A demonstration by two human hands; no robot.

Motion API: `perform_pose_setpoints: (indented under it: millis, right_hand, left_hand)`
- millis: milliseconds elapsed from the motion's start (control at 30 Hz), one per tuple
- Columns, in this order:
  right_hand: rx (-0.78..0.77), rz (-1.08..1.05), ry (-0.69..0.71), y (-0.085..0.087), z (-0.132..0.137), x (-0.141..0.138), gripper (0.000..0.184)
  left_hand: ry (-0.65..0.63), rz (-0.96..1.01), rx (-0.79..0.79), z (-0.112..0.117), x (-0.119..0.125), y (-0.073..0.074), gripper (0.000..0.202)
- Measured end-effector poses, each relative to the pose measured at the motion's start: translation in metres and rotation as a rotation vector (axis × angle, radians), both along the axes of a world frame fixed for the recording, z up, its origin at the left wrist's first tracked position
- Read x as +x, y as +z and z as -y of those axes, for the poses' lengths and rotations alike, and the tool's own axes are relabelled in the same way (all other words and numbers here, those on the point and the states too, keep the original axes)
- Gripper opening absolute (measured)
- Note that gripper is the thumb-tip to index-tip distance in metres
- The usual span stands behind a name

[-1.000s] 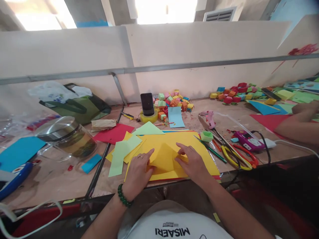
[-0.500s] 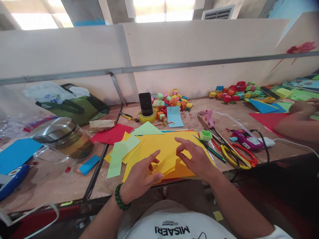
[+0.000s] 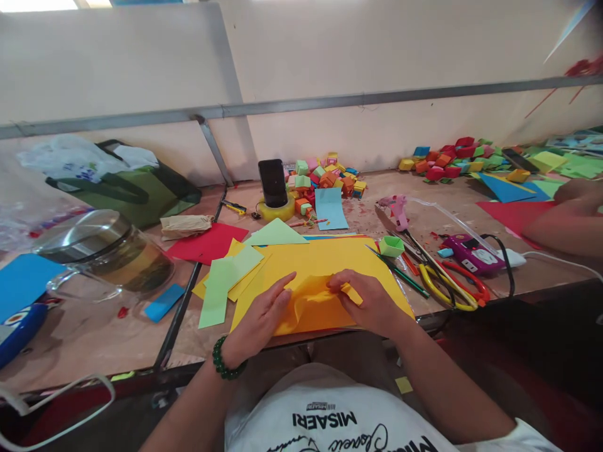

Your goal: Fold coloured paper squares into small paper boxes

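Between my hands a creased yellow paper stands slightly raised above a stack of flat yellow sheets. My right hand pinches its right edge between thumb and fingers. At its left side is my left hand, the fingers stretched out and not gripping; whether they touch the paper is hard to tell. A green bead bracelet circles the left wrist. Light green paper strips lie left of the stack, and a small green folded paper box sits at its back right corner.
At the right lie dark green scissors, yellow-and-red pliers, a pink glue gun and a purple power strip. A glass teapot stands left. Behind are a phone and paper cubes. Another person's arm reaches in right.
My view has tilted down. My right hand has closed on the yellow paper, which now rises creased between the hands. The left hand's fingers have straightened beside it.
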State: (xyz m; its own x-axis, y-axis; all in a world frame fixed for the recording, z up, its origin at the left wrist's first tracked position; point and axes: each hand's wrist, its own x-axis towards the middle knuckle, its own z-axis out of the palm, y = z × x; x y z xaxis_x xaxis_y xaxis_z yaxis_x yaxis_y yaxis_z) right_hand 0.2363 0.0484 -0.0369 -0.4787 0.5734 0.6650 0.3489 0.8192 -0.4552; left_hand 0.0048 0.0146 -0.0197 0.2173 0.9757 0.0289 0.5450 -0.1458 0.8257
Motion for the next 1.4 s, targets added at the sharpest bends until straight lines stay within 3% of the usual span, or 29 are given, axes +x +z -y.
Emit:
perform_pose_setpoints:
  millis: [133, 233, 300, 367, 500, 667, 767, 833, 933, 1033, 1200, 1300, 1400]
  right_hand:
    - [0.087, 0.059, 0.035, 0.0, 0.005, 0.0, 0.029]
    - [0.05, 0.015, 0.04, -0.002, 0.008, -0.001, 0.027]
    - [0.008, -0.025, 0.033, -0.004, 0.009, -0.002, 0.026]
    - [-0.024, -0.042, 0.015, -0.005, 0.009, -0.004, 0.025]
    - [0.023, 0.002, 0.015, -0.01, 0.005, -0.004, 0.027]
    - [0.081, 0.189, -0.076, -0.018, 0.008, 0.006, 0.03]
    - [0.095, 0.299, -0.084, -0.016, 0.019, 0.008, 0.047]
    - [0.124, 0.341, -0.069, -0.013, 0.025, 0.007, 0.045]
    - [0.151, 0.334, -0.081, -0.012, 0.028, 0.007, 0.026]
    - [0.158, 0.297, -0.116, -0.016, 0.027, 0.009, 0.024]
    - [0.056, 0.297, -0.157, -0.018, 0.029, 0.01, 0.027]
    - [0.027, 0.354, -0.196, -0.014, 0.031, 0.007, 0.026]
    - [0.075, 0.41, -0.187, -0.009, 0.032, 0.003, 0.028]
  left_hand:
    - [-0.017, 0.011, -0.064, 0.004, 0.0, 0.003, 0.055]
    - [-0.037, -0.01, -0.12, 0.01, 0.0, 0.007, 0.073]
    - [-0.053, -0.079, -0.07, 0.013, 0.001, 0.009, 0.089]
    - [-0.041, -0.17, 0.032, 0.014, 0.003, 0.009, 0.087]
    - [0.123, -0.286, 0.176, 0.011, 0.006, 0.002, 0.053]
    - [0.28, -0.229, 0.136, 0.008, 0.005, -0.003, 0.067]
    - [0.304, -0.173, 0.123, 0.011, 0.007, -0.003, 0.075]
    - [0.283, -0.176, 0.148, 0.013, 0.007, -0.002, 0.071]
    - [0.217, -0.253, 0.163, 0.015, 0.004, -0.001, 0.051]
    - [0.13, -0.373, 0.231, 0.015, -0.004, -0.001, 0.039]
    - [0.172, -0.628, 0.553, 0.021, -0.017, -0.003, 0.044]
    - [0.035, -0.662, 0.538, 0.023, -0.021, -0.007, 0.049]
    - [-0.079, -0.671, 0.544, 0.022, -0.02, -0.01, 0.041]
